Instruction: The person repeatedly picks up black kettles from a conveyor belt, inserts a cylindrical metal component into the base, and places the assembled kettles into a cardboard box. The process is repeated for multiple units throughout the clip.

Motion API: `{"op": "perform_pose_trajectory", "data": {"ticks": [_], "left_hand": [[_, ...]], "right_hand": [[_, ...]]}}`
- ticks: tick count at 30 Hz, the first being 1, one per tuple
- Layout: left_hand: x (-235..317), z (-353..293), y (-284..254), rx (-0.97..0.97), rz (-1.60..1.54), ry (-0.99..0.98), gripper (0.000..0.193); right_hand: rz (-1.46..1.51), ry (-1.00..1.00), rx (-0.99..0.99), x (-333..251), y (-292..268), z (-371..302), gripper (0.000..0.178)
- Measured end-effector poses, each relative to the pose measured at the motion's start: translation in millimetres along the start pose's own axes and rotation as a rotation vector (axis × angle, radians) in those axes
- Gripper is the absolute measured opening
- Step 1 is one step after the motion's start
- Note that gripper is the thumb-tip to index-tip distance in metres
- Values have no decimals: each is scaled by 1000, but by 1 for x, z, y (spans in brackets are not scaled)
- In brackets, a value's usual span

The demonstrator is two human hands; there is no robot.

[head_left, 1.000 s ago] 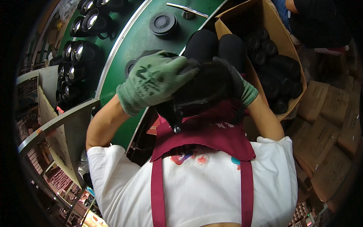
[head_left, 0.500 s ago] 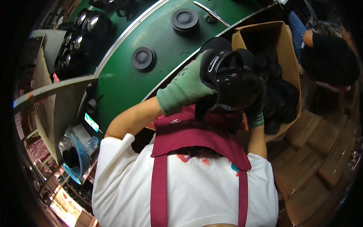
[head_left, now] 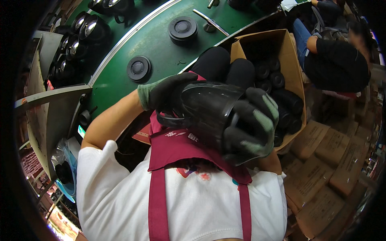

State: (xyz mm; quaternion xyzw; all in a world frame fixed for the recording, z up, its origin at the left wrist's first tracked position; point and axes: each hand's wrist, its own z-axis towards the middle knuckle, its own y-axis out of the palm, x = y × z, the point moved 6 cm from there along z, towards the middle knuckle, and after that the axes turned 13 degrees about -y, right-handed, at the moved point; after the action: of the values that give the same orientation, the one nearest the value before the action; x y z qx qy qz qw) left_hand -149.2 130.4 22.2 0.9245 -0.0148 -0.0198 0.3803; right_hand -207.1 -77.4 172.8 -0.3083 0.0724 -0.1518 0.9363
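Note:
A glossy black jug lies sideways in front of my chest, held between both hands. My left hand, in a green and black work glove, is closed round its left end, just above the looped handle. My right hand, gloved the same way, wraps over the right end with its fingers curled on the surface. The gloves cover both ends of the jug, so its opening cannot be made out.
On the green table, a round black disc and a stack of discs lie beyond my hands. Black pots with shiny insides stand at far left. A cardboard box holds black round parts; sealed cartons and a seated person are at right.
The jug has come lower and turned onto its side. My left hand has shifted left and my right hand has come over the right end, its fingers now visible.

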Motion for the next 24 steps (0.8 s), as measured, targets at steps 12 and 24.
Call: {"op": "perform_pose_trajectory", "data": {"ticks": [12, 24], "left_hand": [[78, -61, 55, 535, 565, 1379, 48], [97, -57, 22, 325, 55, 1005, 26]], "right_hand": [[94, 876, 465, 44, 85, -135, 63], [154, 345, 475, 89, 48, 3, 66]]}}
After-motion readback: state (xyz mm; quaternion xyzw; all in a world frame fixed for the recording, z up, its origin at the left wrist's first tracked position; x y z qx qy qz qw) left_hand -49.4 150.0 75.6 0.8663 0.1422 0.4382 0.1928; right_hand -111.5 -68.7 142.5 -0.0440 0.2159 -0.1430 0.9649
